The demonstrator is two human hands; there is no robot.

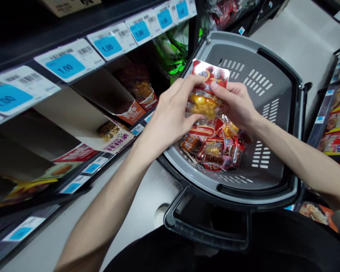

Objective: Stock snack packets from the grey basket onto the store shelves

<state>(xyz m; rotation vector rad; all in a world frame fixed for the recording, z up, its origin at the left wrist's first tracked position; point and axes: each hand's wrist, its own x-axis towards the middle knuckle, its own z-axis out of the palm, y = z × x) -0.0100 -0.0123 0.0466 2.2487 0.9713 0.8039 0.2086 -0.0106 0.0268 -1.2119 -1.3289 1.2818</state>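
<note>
Both hands hold a snack packet (204, 104) with a red printed top and a clear lower part showing yellow-brown food. My left hand (177, 107) grips its left side, index finger across the top and thumb near the bottom. My right hand (238, 100) pinches the upper right of the packet with the thumb in front; its other fingers are partly hidden behind. The packet is above a grey shopping basket (277, 151). Several small red snack packets (215, 151) lie in a heap on the basket's left side.
At left stands a dark shelf with price tags (65, 64) and open cartons (133, 111) of snacks. Green bags (172, 51) sit farther back. Another shelf of colourful packets (338, 128) is at right. The basket's black handle (206, 236) points toward my body.
</note>
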